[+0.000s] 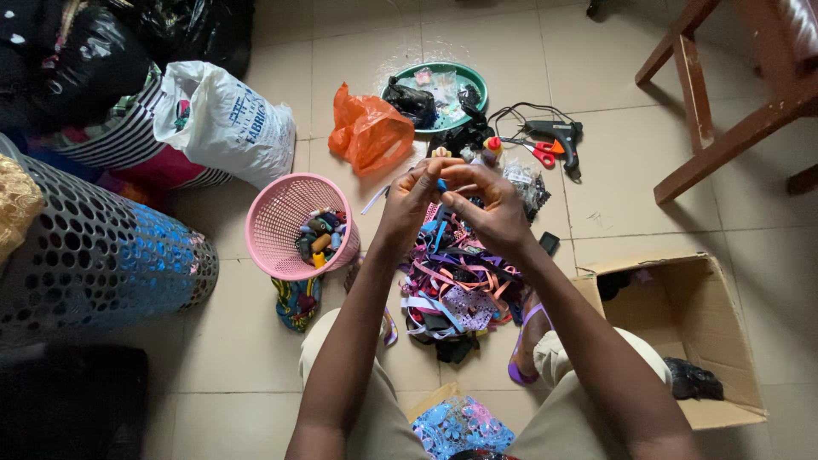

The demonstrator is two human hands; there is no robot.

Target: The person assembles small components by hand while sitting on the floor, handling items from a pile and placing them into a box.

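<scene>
Both hands meet at mid-frame, raised above the floor. Left hand (415, 198) is curled, fingers pinched on the lower part of a small blue strip (442, 185). Right hand (486, 204) is also closed, thumb and forefinger pinching the same strip from the other side. The strip stands roughly upright between the two sets of fingertips, long axis running away from the person; only a short bit of it shows. Neither hand is clearly nearer: both touch it, left from the left, right from the right and slightly above.

Near: a blue-and-pink patterned piece (460, 426) lies by the person's knees. A purple sandal (521, 353) is on the right foot.

Directly below the hands: a heap of ribbons (456, 285), pink, purple, blue and black, loosely tangled on the tiled floor (213, 375).

Left of the heap: a pink basket (281, 223) holding thread spools, contents mixed colours. Right: an open cardboard box (724, 341), mostly empty to view.

Farther: an orange plastic bag (371, 132), a green tray (477, 85) with small packets, a black glue gun (558, 136) with cord, and red-handled scissors (537, 152) just beside it. Far left: a white sack (230, 119) and black bags. Far right: wooden chair legs (690, 85).
</scene>
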